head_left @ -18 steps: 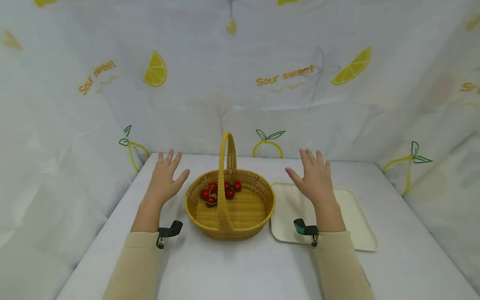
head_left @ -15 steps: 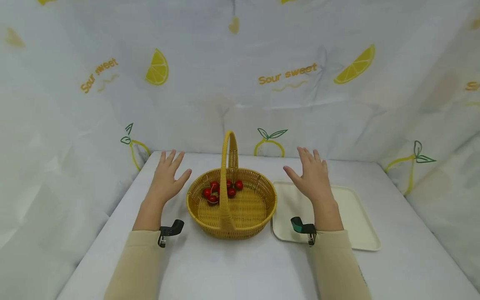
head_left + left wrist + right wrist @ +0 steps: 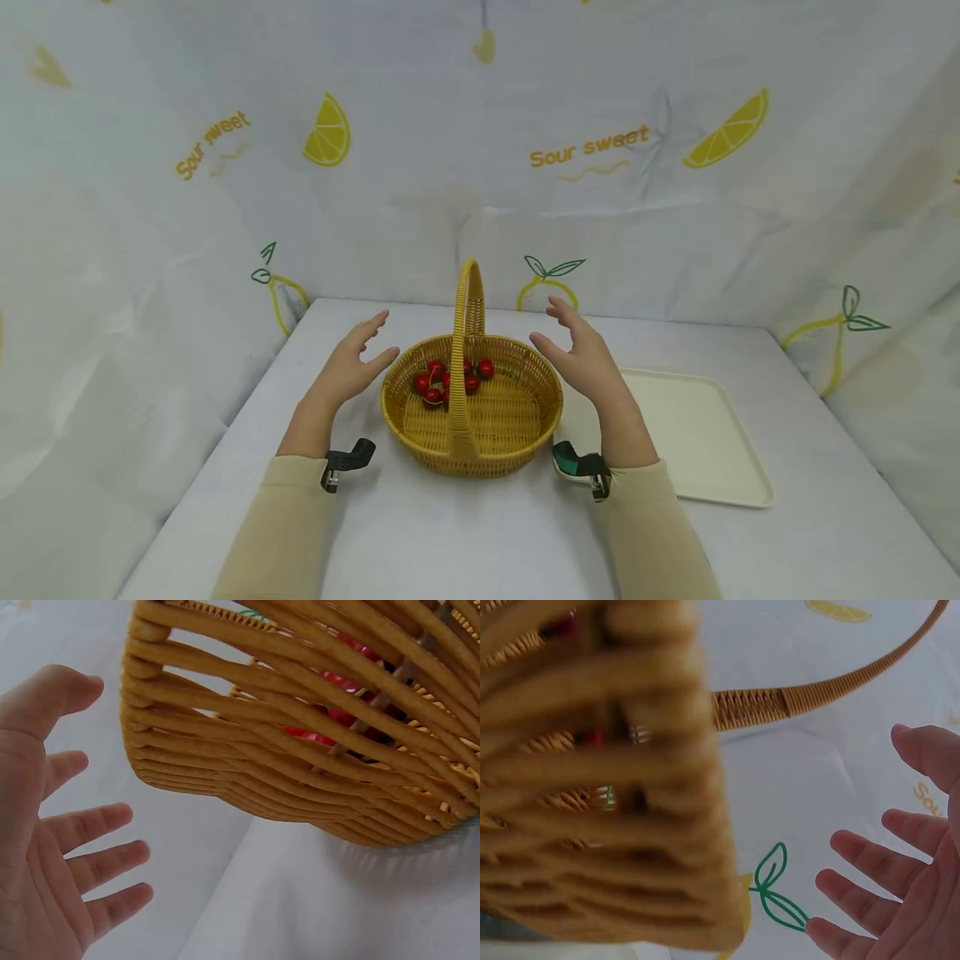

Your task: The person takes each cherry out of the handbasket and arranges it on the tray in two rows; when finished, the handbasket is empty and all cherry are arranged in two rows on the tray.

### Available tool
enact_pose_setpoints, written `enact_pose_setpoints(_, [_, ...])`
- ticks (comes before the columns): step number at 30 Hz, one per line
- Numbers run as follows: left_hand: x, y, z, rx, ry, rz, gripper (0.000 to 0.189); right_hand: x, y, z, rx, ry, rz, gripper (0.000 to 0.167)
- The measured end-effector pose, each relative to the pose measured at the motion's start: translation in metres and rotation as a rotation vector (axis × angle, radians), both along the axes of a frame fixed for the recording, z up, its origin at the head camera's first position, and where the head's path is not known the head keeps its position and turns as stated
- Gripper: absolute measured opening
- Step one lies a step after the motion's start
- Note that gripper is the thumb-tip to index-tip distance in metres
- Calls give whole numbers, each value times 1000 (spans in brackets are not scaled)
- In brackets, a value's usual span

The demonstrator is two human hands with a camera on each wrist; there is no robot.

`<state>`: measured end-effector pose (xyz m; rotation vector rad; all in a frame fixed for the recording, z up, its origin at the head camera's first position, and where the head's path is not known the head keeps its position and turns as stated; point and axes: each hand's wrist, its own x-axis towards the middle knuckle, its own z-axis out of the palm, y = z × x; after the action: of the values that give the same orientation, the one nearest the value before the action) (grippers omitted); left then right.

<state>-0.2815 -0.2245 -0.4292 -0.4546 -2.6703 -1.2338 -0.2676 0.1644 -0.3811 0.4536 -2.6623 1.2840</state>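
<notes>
A yellow woven basket (image 3: 502, 417) with a tall arched handle (image 3: 459, 367) stands in the middle of the table. Several red cherries (image 3: 433, 396) lie in its left half, some hidden behind the handle. Just off the basket's left side is my left hand (image 3: 351, 367), fingers spread and slightly bent, holding nothing. In the left wrist view a gap shows between its fingers and the woven wall (image 3: 247, 742). My right hand (image 3: 585, 354) hovers by the basket's right rim, fingers loosely bent, also holding nothing; the right wrist view shows it apart from the wicker (image 3: 615, 780).
A cream rectangular tray (image 3: 697, 433) lies right of the basket, partly under my right forearm. A white cloth (image 3: 450, 533) covers the table. Behind it hangs a white curtain (image 3: 420, 167) printed with lemons. Each wrist wears a black camera strap (image 3: 348, 458).
Both hands have moved inward toward the basket's sides, the right one farther, and their fingers have bent somewhat. The whole view has shifted slightly; basket, cherries and tray keep their places.
</notes>
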Motion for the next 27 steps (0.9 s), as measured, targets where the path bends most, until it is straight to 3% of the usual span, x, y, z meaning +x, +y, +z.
enact_pose_setpoints(6, [-4,6,-7,117,-121,-79,66,0,-17,1,-124,-26,101,68])
enact_pose_setpoints(10, [-6,8,-14,161,-160,-123,61,0,-26,-2,-170,-67,143,64])
enact_pose_setpoints(11, [-2,10,-10,174,-172,-130,60,0,-28,-4,-174,-76,148,64])
enact_pose_setpoints(17, [-1,11,-19,243,-210,-162,52,-1,-41,-16,-151,-106,151,56])
enact_pose_setpoints(20, [-5,9,-29,274,-229,-179,49,-2,-47,-21,-159,-123,160,53])
enact_pose_setpoints(27, [-8,12,-34,294,-250,-183,49,-7,-55,-35,-184,-172,155,46])
